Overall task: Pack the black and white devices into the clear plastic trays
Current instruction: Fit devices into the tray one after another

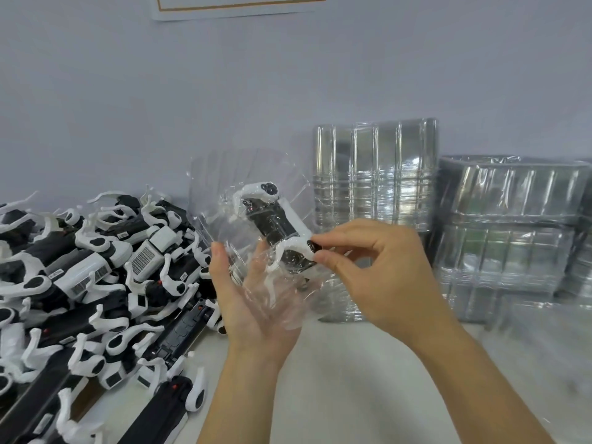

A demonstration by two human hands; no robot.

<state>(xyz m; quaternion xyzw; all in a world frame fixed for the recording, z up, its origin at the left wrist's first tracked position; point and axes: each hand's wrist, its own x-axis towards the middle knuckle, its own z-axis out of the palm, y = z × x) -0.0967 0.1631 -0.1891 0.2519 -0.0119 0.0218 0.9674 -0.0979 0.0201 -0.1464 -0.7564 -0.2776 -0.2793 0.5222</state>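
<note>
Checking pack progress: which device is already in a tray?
The device held up between both hands, sitting in the clear tray on the left hand. The others lie loose in the pile at left.

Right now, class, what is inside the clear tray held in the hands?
One black and white device lies in the tray, the right hand pinching its near end. The left hand supports the tray from below. Glare blurs the tray's near end.
</note>
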